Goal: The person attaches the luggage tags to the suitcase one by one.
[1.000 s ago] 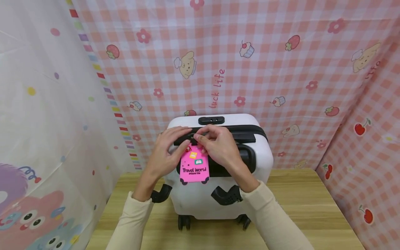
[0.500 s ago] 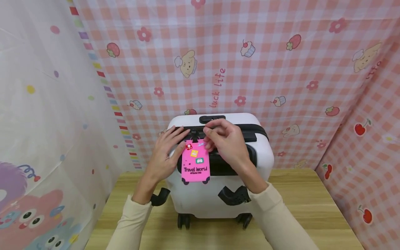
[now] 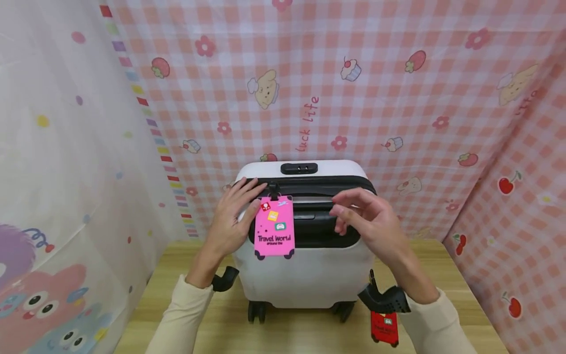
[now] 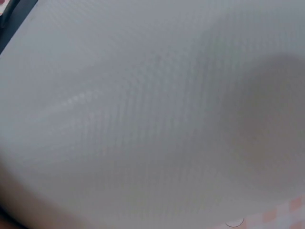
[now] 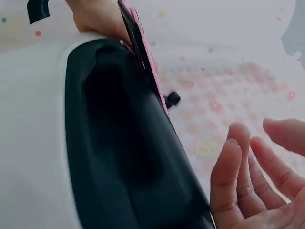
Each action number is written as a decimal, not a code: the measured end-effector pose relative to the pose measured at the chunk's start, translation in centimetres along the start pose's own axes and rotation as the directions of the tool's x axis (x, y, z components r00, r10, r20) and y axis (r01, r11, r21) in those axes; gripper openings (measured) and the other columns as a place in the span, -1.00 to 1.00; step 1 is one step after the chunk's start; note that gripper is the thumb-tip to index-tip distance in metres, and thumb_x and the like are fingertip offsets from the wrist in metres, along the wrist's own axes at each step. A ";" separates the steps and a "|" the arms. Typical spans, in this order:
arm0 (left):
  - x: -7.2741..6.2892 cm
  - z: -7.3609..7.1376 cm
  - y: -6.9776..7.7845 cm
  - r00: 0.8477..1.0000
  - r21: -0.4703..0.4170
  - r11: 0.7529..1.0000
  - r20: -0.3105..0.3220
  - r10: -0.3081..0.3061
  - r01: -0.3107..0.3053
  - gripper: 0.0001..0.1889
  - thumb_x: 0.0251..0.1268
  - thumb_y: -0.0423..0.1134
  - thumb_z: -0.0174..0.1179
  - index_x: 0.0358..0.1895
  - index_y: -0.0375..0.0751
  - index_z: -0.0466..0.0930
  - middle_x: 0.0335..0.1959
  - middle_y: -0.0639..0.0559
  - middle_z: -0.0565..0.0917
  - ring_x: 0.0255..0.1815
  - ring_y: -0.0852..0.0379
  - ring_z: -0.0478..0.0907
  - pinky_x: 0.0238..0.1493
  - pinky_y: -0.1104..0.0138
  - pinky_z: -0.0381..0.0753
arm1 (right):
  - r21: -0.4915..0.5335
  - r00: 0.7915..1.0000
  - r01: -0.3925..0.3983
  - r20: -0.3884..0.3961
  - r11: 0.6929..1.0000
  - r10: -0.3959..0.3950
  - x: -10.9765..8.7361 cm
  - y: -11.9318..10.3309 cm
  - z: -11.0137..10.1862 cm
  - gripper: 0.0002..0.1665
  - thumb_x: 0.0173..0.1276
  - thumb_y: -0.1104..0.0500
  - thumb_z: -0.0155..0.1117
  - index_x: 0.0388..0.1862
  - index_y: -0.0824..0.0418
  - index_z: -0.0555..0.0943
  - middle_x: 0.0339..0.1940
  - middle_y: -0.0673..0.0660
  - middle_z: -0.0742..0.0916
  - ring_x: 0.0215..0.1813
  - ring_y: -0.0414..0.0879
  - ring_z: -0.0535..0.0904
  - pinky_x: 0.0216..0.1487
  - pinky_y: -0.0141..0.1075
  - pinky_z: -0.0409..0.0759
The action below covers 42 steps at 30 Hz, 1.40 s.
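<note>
A checked curtain [image 3: 376, 108] stands behind the white suitcase [image 3: 305, 278]. Down the suitcase's front the pink tag [image 3: 274, 231] hangs, long axis upright. Your left hand [image 3: 230, 219] is nearer, fingers straight, thumb at its edge; your right hand [image 3: 373, 221], loosely bent, holding nothing, sits apart by the suitcase's right side.

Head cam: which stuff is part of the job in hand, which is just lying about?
In the job, going by the hands:
- white suitcase
- pink luggage tag, against its front
- left hand, on the suitcase
- right hand, holding nothing

Probably just about:
- red luggage tag, on the wooden tabletop, partly hidden
- checked cloth, behind
</note>
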<state>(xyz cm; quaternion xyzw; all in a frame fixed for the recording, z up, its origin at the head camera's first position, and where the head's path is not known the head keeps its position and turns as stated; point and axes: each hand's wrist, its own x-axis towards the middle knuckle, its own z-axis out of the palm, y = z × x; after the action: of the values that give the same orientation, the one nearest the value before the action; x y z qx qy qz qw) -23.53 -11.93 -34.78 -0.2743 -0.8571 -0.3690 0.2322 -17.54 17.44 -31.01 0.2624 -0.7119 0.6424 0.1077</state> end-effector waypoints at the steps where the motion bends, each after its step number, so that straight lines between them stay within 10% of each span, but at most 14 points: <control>1: 0.0 0.0 -0.1 1.000 0.001 1.000 0.000 0.000 0.000 -0.55 0.52 -0.03 -0.03 0.36 -0.02 0.49 0.47 -0.03 0.37 0.58 -0.04 0.09 0.52 -0.13 -0.11 | 0.016 1.000 0.010 0.001 1.000 -0.010 -0.4 0.1 -0.4 -0.77 0.46 0.40 0.13 0.01 0.55 0.50 -0.26 0.14 0.69 -0.42 -0.06 0.63 -0.32 -0.30 0.65; 19: -0.1 -0.1 0.0 1.000 -0.018 1.000 -0.005 0.012 -0.012 -0.55 0.53 -0.01 -0.03 0.36 -0.03 0.49 0.47 -0.04 0.37 0.57 -0.03 0.09 0.52 -0.12 -0.09 | 0.101 0.994 0.098 -0.053 0.990 -0.093 -7.6 6.0 -6.9 -0.72 0.38 0.62 -0.07 -0.01 0.53 0.49 -0.13 0.08 0.72 -0.36 -0.10 0.55 -0.39 -0.31 0.53; 32: -0.3 -0.1 -0.1 1.000 -0.025 1.000 -0.016 -0.001 0.001 -0.57 0.50 -0.08 -0.01 0.35 -0.03 0.50 0.46 -0.02 0.39 0.57 -0.02 0.11 0.51 -0.14 -0.07 | -0.081 0.989 -0.150 -0.002 0.985 0.151 -12.8 14.0 -10.0 -0.60 0.37 0.53 0.13 0.17 0.40 0.47 -0.04 0.00 0.68 -0.12 -0.17 0.61 -0.11 -0.44 0.61; 36: -0.3 -0.2 -0.1 1.000 -0.026 1.000 -0.010 -0.012 0.012 -0.56 0.51 -0.06 -0.03 0.36 -0.02 0.50 0.46 -0.01 0.38 0.57 0.01 0.10 0.52 -0.11 -0.09 | -0.090 0.959 -0.279 0.026 0.956 0.282 -14.2 15.8 -10.9 -0.53 0.41 0.44 0.16 0.28 0.38 0.39 0.00 -0.08 0.65 -0.09 -0.14 0.62 -0.10 -0.38 0.64; 42: -0.2 -0.2 0.0 1.000 -0.026 1.000 -0.005 -0.012 0.012 -0.55 0.51 -0.04 -0.03 0.36 -0.01 0.49 0.47 0.01 0.38 0.58 0.02 0.09 0.52 -0.10 -0.09 | -0.140 0.843 -0.533 0.000 0.835 0.538 -16.3 18.2 -11.6 -0.37 0.45 0.20 0.23 0.41 0.33 0.28 0.09 -0.09 0.56 0.01 -0.21 0.55 -0.05 -0.28 0.63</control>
<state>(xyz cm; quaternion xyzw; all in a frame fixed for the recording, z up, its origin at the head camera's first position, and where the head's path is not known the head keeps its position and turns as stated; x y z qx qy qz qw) -23.32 -12.16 -34.81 -0.2712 -0.8533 -0.3822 0.2285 -15.34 33.19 -52.90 0.0576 -0.8006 0.5920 -0.0728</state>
